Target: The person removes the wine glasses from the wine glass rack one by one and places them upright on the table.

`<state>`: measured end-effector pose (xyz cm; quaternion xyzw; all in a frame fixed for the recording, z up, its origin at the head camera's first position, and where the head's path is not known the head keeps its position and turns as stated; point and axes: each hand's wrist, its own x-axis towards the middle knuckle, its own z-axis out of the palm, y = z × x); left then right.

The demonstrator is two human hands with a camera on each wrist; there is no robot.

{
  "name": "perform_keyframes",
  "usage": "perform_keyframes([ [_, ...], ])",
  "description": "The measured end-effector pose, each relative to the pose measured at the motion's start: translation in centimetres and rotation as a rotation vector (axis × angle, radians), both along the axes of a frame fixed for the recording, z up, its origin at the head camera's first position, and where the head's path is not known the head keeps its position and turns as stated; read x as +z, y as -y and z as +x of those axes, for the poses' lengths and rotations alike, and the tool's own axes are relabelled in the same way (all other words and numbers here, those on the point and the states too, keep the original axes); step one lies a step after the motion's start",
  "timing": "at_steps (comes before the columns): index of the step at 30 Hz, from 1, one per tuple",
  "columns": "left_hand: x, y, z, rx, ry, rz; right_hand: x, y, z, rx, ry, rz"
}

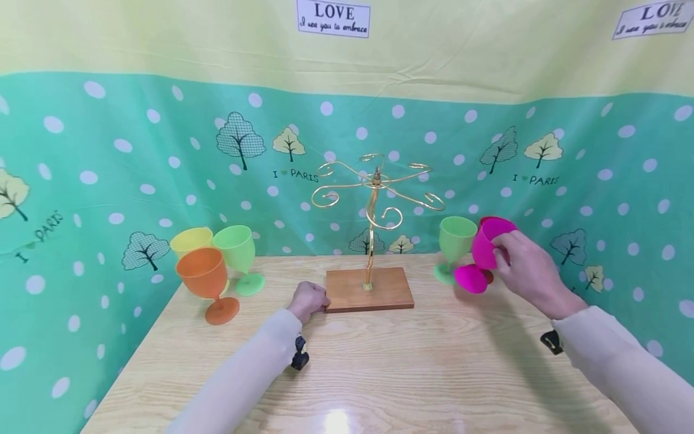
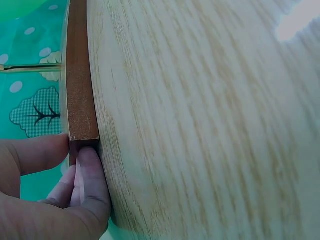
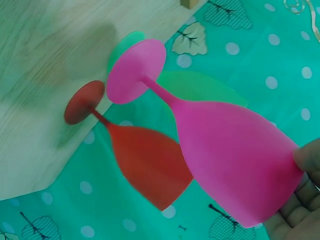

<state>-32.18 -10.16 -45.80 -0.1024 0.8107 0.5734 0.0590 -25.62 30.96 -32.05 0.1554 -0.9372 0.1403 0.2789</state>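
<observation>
My right hand (image 1: 526,271) pinches a magenta plastic goblet (image 1: 484,253) by the rim of its bowl. The goblet (image 3: 235,155) is tilted in the right wrist view, its foot appearing raised off the table. Behind it stand a red goblet (image 3: 145,162) and a light green goblet (image 1: 456,241). My left hand (image 1: 309,299) holds the left end of a brown wooden base (image 1: 347,292), with fingertips and thumb at its corner (image 2: 82,125). From that base rises a gold metal stand (image 1: 371,241) with several curled arms, none holding a goblet.
At the table's left stand an orange goblet (image 1: 203,274), a yellow goblet (image 1: 191,240) and another green goblet (image 1: 237,247). A green dotted curtain (image 1: 162,132) hangs behind and along both sides of the wooden table (image 1: 390,367).
</observation>
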Motion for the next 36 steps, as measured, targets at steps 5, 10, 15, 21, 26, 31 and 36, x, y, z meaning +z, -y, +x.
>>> perform_keyframes([
  [5, 0.0, 0.0, 0.1, 0.003, -0.008, -0.010, -0.6, -0.7, -0.4, -0.005, -0.017, 0.040],
  [10, 0.0, 0.0, 0.1, -0.001, -0.009, -0.018, -1.3, -1.2, -0.6, 0.007, -0.049, 0.066],
  [15, 0.0, 0.0, 0.1, 0.005, -0.003, -0.016, -1.8, -1.6, -0.6, 0.004, -0.021, 0.068],
  [21, -0.1, 0.0, 0.2, 0.009, 0.006, -0.039, -2.4, -1.8, -0.9, -0.005, -0.005, 0.075],
  [26, -0.1, 0.0, 0.1, 0.017, 0.010, -0.039, -2.6, -1.7, -1.1, 0.006, -0.002, 0.082],
  [31, -0.2, 0.0, 0.0, 0.015, 0.014, -0.044, -2.9, -1.7, -0.9, -0.005, 0.035, 0.077],
  [36, -0.2, 0.0, -0.1, 0.013, 0.016, -0.044, -3.0, -1.6, -0.7, -0.028, 0.106, 0.074],
])
